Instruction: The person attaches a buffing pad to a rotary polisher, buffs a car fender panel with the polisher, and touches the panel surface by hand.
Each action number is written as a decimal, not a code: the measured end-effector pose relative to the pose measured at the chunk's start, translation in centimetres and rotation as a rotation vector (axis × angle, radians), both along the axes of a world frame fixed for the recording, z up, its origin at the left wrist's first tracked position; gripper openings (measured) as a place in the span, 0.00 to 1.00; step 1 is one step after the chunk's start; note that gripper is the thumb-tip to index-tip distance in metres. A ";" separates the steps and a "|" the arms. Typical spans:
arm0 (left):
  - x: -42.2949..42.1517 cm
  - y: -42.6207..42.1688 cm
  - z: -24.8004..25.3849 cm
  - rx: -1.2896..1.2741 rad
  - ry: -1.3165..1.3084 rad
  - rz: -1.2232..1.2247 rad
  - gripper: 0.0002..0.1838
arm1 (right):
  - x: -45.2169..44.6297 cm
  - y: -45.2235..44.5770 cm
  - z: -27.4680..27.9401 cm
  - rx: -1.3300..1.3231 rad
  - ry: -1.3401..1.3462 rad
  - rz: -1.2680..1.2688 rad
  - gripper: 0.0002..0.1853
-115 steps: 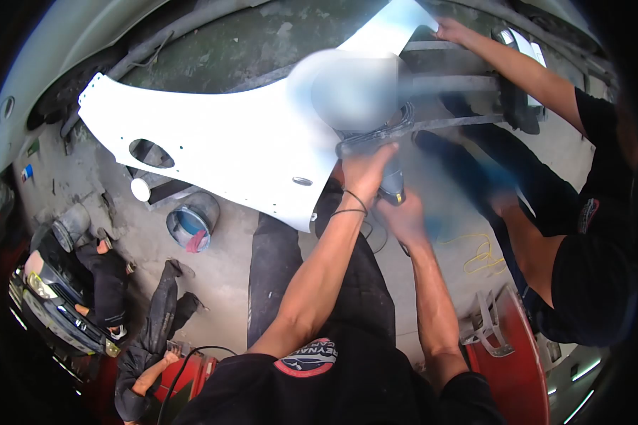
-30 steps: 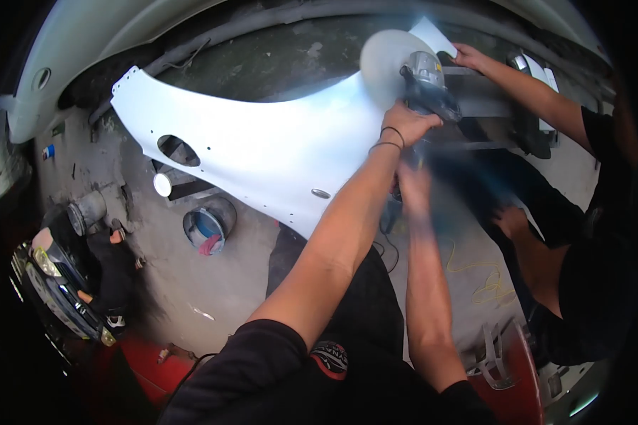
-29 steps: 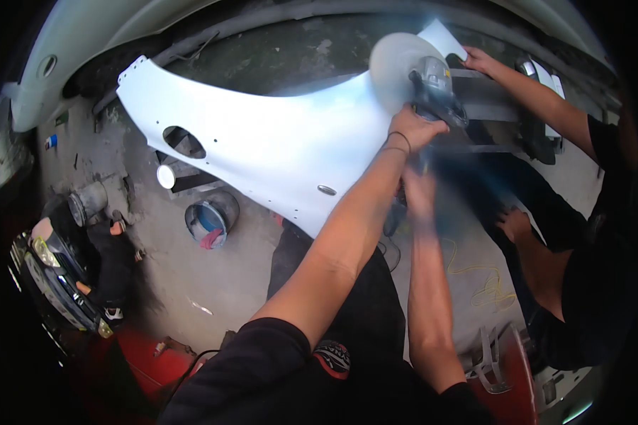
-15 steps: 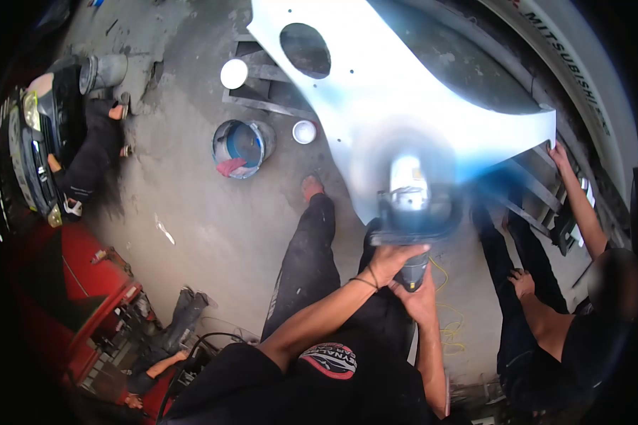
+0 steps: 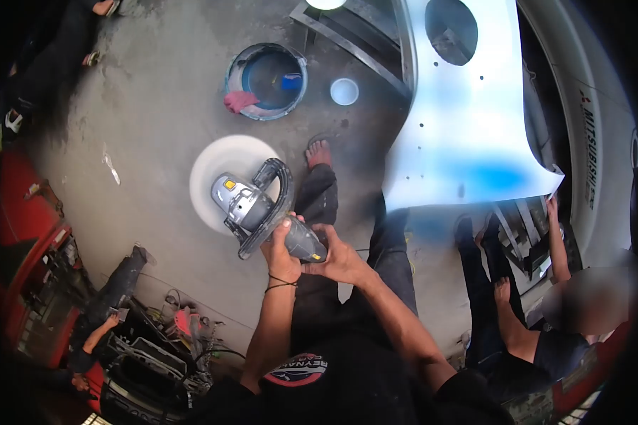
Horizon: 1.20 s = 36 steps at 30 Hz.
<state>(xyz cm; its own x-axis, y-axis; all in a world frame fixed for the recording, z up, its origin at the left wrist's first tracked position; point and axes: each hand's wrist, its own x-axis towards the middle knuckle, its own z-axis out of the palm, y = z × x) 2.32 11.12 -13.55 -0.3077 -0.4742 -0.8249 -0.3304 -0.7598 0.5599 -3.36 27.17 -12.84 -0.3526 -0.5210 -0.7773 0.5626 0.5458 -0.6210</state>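
Observation:
Both my hands hold a grey and black polisher (image 5: 247, 204) with a loop handle, off to the left of the panel. A round white pad (image 5: 209, 159) shows under its head. My left hand (image 5: 282, 249), with a dark band at the wrist, wraps the body just behind the loop handle. My right hand (image 5: 342, 258) grips the dark rear end of the polisher. To the right, apart from the pad, is a glossy white-blue car body panel (image 5: 461, 127) with an oval hole. A co-worker's hand (image 5: 551, 205) touches its lower right corner.
A bucket (image 5: 230, 78) with a pink cloth on its rim stands ahead, beside a small white tub (image 5: 344, 91). A metal stand (image 5: 354, 46) is under the panel. The co-worker's legs (image 5: 485, 276) are at right; a white vehicle marked MITSUBISHI (image 5: 592, 149) stands behind.
My hands have swung the polisher left, off the panel, and tilted it. My view has turned, so the panel appears farther right. The co-worker's hand stays at the panel's corner.

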 end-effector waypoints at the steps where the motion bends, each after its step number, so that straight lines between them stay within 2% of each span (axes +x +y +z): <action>1: 0.4 -1.3 -0.6 -0.002 -0.027 0.130 0.24 | -0.6 -1.8 -0.4 0.044 -0.014 0.090 0.40; 2: 0.9 -2.1 -1.3 0.011 -0.031 0.136 0.24 | -0.6 -2.9 -0.6 0.089 -0.027 0.178 0.40; 3: 1.1 -3.3 -1.9 -0.023 -0.035 0.164 0.24 | 1.9 -4.2 -2.3 0.159 0.139 0.236 0.38; 6: 2.3 -5.4 -4.6 -0.045 -0.039 0.223 0.25 | 3.5 -6.6 -4.4 0.124 0.106 0.207 0.36; 11: 1.6 -6.2 -8.5 -0.066 -0.104 0.271 0.25 | 2.8 -7.4 -8.8 0.185 -0.063 0.232 0.44; 13: 0.8 -6.2 -10.5 -0.126 -0.123 0.306 0.23 | 2.4 -6.3 -12.2 0.074 0.116 0.251 0.48; 14: 0.9 -6.4 -11.7 -0.117 -0.121 0.311 0.23 | 1.1 -5.5 -13.4 0.082 0.119 0.257 0.48; 16: 0.9 -6.7 -13.1 -0.134 -0.127 0.343 0.22 | -3.2 -5.1 -13.7 0.038 -0.276 0.290 0.58; 17: 0.6 -6.9 -13.3 -0.136 -0.115 0.349 0.23 | -4.0 -4.8 -15.3 0.045 -0.350 0.374 0.62; 18: 0.4 -6.8 -13.5 -0.136 -0.124 0.350 0.23 | -4.3 -5.2 -16.2 0.045 -0.359 0.377 0.62; 20: 0.3 -6.5 -14.1 -0.105 -0.081 0.402 0.25 | -5.5 -6.4 -16.3 -0.002 -0.638 0.372 0.58; 21: 0.6 -6.5 -14.8 -0.105 -0.089 0.403 0.25 | -7.1 -7.7 -14.5 0.082 -0.554 0.425 0.57; 26: 3.0 -7.5 -17.1 0.126 0.015 0.491 0.29 | -4.6 -7.8 -15.8 0.044 -0.512 0.415 0.58; 28: 2.6 -7.5 -16.9 0.056 -0.025 0.420 0.29 | -3.6 -7.8 -16.0 0.033 -0.500 0.372 0.58; 30: 2.4 -7.6 -16.7 -0.016 -0.068 0.352 0.31 | -2.9 -8.1 -15.9 0.038 -0.204 0.343 0.57; 31: 2.3 -7.6 -16.8 -0.039 -0.086 0.343 0.30 | -3.0 -8.4 -16.0 0.037 -0.207 0.347 0.57; 33: 2.5 -7.7 -17.1 -0.058 -0.105 0.336 0.30 | -3.7 -9.0 -15.9 0.074 -0.173 0.552 0.58; 34: 2.9 -7.9 -17.2 -0.046 -0.103 0.378 0.29 | -3.7 -8.9 -16.2 0.077 -0.172 0.554 0.58; 36: 2.5 -7.9 -17.5 -0.025 -0.090 0.418 0.31 | -4.0 -8.2 -17.7 0.056 -0.101 0.390 0.55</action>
<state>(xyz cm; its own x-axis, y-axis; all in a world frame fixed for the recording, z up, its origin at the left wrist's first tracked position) 4.80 3.23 -31.04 -0.0121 -0.5630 -0.8264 -0.0455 -0.8253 0.5629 -7.38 19.00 -30.50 -0.0573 -0.5565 -0.8289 0.3639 0.7615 -0.5364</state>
